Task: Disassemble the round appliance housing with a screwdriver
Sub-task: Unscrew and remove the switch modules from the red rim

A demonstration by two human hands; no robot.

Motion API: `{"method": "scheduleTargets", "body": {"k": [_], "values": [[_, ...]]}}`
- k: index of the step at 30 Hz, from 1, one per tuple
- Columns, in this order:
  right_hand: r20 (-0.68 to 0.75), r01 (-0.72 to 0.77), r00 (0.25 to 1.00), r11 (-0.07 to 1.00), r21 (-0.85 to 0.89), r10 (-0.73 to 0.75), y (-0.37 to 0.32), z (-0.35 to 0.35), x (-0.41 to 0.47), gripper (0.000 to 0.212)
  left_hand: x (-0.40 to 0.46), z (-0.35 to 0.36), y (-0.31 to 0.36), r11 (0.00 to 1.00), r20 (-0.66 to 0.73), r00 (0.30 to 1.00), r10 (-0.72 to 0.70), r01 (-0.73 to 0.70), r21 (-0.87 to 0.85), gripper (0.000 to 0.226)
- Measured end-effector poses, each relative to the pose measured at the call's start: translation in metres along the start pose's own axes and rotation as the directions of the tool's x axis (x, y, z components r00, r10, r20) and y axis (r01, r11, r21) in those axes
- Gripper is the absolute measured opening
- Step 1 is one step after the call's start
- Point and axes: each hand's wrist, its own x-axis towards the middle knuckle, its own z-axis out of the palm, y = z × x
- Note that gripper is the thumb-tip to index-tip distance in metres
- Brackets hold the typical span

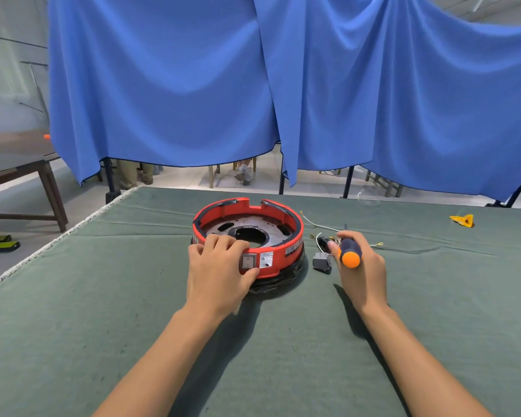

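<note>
A round red appliance housing [283, 233] with a black base and a grey metal plate inside lies on the green table cloth [103, 296]. My left hand [220, 269] grips its near rim, fingers curled over the edge beside a grey switch. My right hand [360, 266] holds a screwdriver [349, 254] with a dark blue and orange handle, just right of the housing. Its tip is hidden behind the hand.
A small grey part [321, 261] and loose white wires [319, 227] lie right of the housing. A yellow scrap [463, 220] sits at the far right. A blue curtain [253, 85] hangs behind the table. A wooden table [21, 173] stands at left.
</note>
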Motion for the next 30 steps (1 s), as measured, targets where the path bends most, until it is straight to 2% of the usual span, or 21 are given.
{"method": "scheduleTargets", "body": {"k": [3,4,5,7,11,14,19,22,25,30], "values": [[-0.105,0.094,0.991,0.988,0.119,-0.082,-0.019,-0.008,-0.002,0.01,-0.003,-0.001,-0.003,0.996,-0.015,1.0,0.018,-0.019,-0.082,0.044],[-0.128,0.087,0.99,0.976,0.201,-0.062,-0.028,-0.01,-0.002,0.008,-0.004,-0.002,-0.005,0.994,-0.008,1.0,0.02,-0.021,-0.111,0.046],[-0.119,0.051,0.993,0.943,0.328,-0.013,-0.037,-0.012,-0.002,0.003,-0.006,-0.001,-0.006,0.991,0.003,1.0,0.025,-0.025,-0.131,0.049],[-0.077,-0.044,0.992,0.854,0.518,0.098,-0.059,-0.015,-0.004,0.015,-0.01,0.0,-0.008,0.989,0.028,0.999,0.044,-0.04,-0.144,0.057],[-0.024,-0.107,0.988,0.785,0.61,0.153,-0.097,-0.021,-0.009,0.023,-0.015,0.004,-0.006,0.99,0.028,0.999,0.031,-0.027,-0.14,0.061],[0.02,-0.092,0.995,0.781,0.618,0.102,-0.119,-0.029,-0.012,0.009,-0.015,0.006,-0.005,0.99,0.006,1.0,0.03,-0.029,-0.136,0.058],[0.072,-0.025,0.997,0.816,0.577,-0.02,-0.153,-0.039,-0.008,0.005,-0.014,0.008,-0.005,0.99,0.003,1.0,0.027,-0.027,-0.139,0.058],[0.014,0.045,0.998,0.883,0.468,-0.058,-0.164,-0.039,-0.006,0.02,-0.015,0.008,-0.005,0.985,0.004,1.0,0.012,-0.011,-0.175,0.058],[-0.056,0.134,0.991,0.928,0.347,-0.122,-0.171,-0.04,-0.003,0.027,-0.017,0.008,-0.005,0.981,0.006,1.0,-0.002,0.003,-0.193,0.058],[-0.095,0.18,0.983,0.947,0.265,-0.16,-0.175,-0.037,-0.004,0.032,-0.017,0.008,-0.006,0.977,0.0,1.0,-0.012,0.011,-0.214,0.058]]}}
